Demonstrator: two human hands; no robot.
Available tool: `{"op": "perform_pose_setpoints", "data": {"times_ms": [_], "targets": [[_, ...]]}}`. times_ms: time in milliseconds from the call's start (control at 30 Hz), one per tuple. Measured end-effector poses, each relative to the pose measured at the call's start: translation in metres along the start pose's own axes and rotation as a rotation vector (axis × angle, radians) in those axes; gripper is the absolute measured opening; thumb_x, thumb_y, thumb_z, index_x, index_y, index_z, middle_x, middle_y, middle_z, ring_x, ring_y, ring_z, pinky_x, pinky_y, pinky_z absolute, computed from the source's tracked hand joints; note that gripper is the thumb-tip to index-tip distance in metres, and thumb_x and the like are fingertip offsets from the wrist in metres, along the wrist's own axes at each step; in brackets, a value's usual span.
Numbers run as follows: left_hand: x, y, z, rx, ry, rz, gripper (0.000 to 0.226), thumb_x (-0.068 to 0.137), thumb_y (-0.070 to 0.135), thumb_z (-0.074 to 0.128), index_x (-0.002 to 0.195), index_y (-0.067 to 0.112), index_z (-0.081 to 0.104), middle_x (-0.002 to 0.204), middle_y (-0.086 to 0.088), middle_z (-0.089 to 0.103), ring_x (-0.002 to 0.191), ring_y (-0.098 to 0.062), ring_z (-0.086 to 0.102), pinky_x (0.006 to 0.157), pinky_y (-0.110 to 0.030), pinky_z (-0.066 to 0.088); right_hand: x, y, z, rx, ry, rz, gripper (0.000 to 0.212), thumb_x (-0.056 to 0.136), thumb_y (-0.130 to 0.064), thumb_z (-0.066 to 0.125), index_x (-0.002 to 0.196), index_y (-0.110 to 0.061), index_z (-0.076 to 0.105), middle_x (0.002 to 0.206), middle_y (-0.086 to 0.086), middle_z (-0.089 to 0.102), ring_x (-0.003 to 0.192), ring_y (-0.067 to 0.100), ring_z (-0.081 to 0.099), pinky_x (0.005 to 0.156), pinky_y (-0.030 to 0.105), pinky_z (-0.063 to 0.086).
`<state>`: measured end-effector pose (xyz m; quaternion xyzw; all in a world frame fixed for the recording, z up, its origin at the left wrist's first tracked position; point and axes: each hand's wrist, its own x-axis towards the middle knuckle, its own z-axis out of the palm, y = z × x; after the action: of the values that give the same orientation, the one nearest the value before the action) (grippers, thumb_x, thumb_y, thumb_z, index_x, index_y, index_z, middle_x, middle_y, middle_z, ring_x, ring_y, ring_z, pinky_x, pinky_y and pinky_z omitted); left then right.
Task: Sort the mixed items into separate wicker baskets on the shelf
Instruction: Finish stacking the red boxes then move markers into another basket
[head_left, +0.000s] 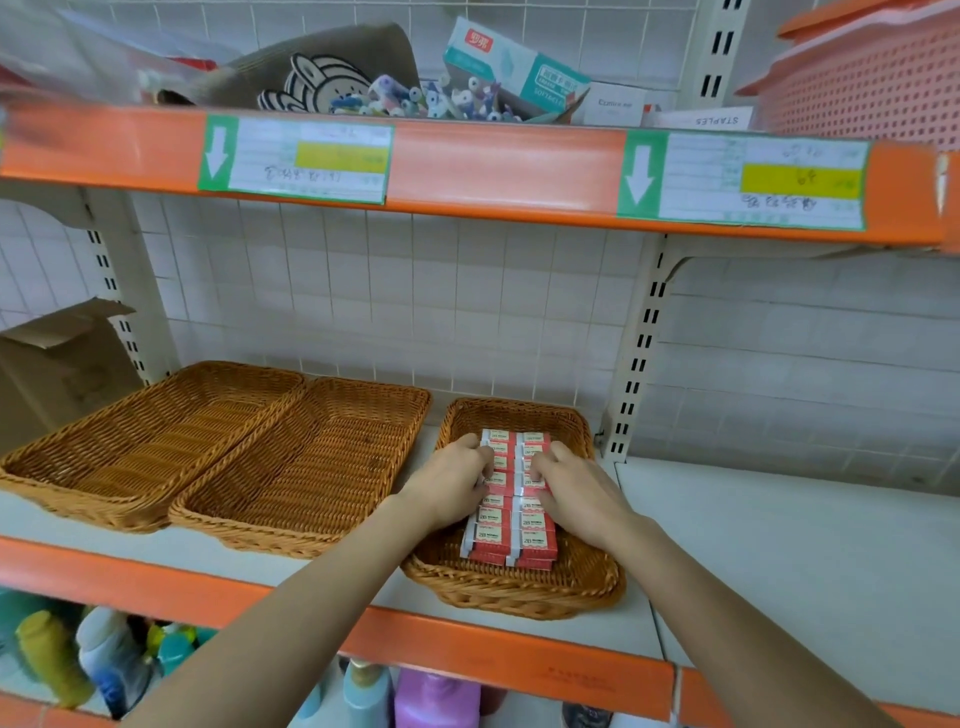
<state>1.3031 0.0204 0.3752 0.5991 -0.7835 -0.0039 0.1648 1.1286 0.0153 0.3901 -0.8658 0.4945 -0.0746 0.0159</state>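
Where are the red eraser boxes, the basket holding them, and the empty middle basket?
red eraser boxes (535, 540), head view, label of a front box.
right basket (519, 592), head view, front wall.
middle basket (332, 457), head view, bare woven floor.

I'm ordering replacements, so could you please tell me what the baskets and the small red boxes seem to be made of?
The baskets look like woven wicker or a rattan imitation: tan braided strands with a slight sheen. The small red boxes look like printed card, matte red and white, with crisp folded edges.
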Motion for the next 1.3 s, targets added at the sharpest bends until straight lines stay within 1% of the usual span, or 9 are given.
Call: {"op": "perform_pose_setpoints", "data": {"times_ms": [133,233,367,467,600,700,800,900,1300], "targets": [[-0.004,0.003,-0.001,0.105,0.018,0.084,0.023,0.096,0.023,0.049,0.113,0.012,0.061,0.117,-0.003,0.054,0.109,-0.019,0.050,0.086,-0.027,0.046,-0.008,0.003,0.003,-0.045,0.007,-0.003,0.038,0.101,-0.027,0.043,0.137,-0.018,0.049,0.136,0.000,0.046,0.123,0.019,0.042,0.108,0.033,0.029],[-0.008,0.007,-0.002,0.124,-0.023,0.120,0.029,0.098,0.026,0.046,0.117,0.011,0.062,0.117,-0.003,0.055,0.112,-0.019,0.050,0.090,-0.031,0.048,-0.019,0.004,0.003,-0.076,-0.021,0.007,0.044,0.103,-0.030,0.037,0.145,-0.021,0.040,0.145,0.000,0.040,0.131,0.019,0.033,0.112,0.036,0.020],[-0.017,0.022,-0.005,0.154,-0.093,0.066,0.036,0.099,0.032,0.043,0.125,0.011,0.058,0.121,-0.005,0.052,0.112,-0.020,0.051,0.093,-0.033,0.047,-0.035,0.007,-0.004,-0.028,-0.162,0.046,0.057,0.104,-0.041,0.029,0.154,-0.020,0.015,0.161,0.000,0.011,0.147,0.020,0.006,0.120,0.041,0.003],[-0.025,0.040,-0.007,0.260,-0.178,-0.034,0.041,0.099,0.038,0.039,0.128,0.013,0.055,0.126,-0.007,0.053,0.115,-0.026,0.050,0.095,-0.038,0.045,-0.048,0.011,-0.010,0.036,-0.278,0.072,0.069,0.100,-0.056,0.023,0.155,-0.024,-0.003,0.162,0.000,-0.008,0.149,0.018,-0.008,0.120,0.045,-0.003],[-0.034,0.067,-0.006,0.200,-0.268,-0.169,0.049,0.100,0.045,0.033,0.134,0.014,0.049,0.139,-0.012,0.048,0.126,-0.032,0.044,0.104,-0.046,0.039,-0.083,0.024,-0.018,0.064,-0.273,0.058,0.068,0.099,-0.059,0.018,0.155,-0.026,-0.003,0.162,-0.002,-0.010,0.149,0.016,-0.009,0.119,0.044,-0.005],[-0.047,0.096,-0.004,0.067,-0.219,-0.136,0.056,0.103,0.044,0.026,0.149,0.012,0.031,0.157,-0.007,0.025,0.144,-0.027,0.022,0.118,-0.039,0.019,-0.117,0.042,-0.020,0.068,-0.258,0.048,0.067,0.100,-0.057,0.019,0.155,-0.025,-0.004,0.162,-0.003,-0.009,0.148,0.014,-0.009,0.120,0.044,-0.005],[-0.060,0.131,0.002,0.067,-0.161,-0.100,0.073,0.097,0.059,0.018,0.153,0.012,0.017,0.161,-0.007,0.010,0.148,-0.021,0.008,0.120,-0.036,0.008,-0.150,0.062,-0.019,0.039,-0.244,0.050,0.068,0.099,-0.057,0.020,0.154,-0.025,-0.005,0.162,-0.004,-0.011,0.148,0.013,-0.011,0.119,0.046,-0.006],[-0.076,0.169,0.015,0.094,-0.177,-0.108,0.065,0.101,0.051,0.023,0.154,0.018,0.007,0.162,-0.003,-0.002,0.149,-0.020,-0.001,0.120,-0.040,0.000,-0.182,0.082,-0.019,0.008,-0.242,0.049,0.069,0.099,-0.058,0.019,0.154,-0.026,-0.008,0.161,-0.004,-0.015,0.148,0.014,-0.013,0.119,0.048,-0.007],[-0.055,0.306,0.047,0.134,-0.352,0.060,0.068,0.101,0.051,0.024,0.154,0.018,-0.002,0.161,-0.006,-0.009,0.148,-0.025,-0.010,0.120,-0.042,-0.002,-0.288,0.178,-0.042,-0.020,-0.221,0.236,0.068,0.100,-0.057,0.019,0.154,-0.027,-0.007,0.162,-0.003,-0.012,0.148,0.015,-0.012,0.119,0.046,-0.007]]}}
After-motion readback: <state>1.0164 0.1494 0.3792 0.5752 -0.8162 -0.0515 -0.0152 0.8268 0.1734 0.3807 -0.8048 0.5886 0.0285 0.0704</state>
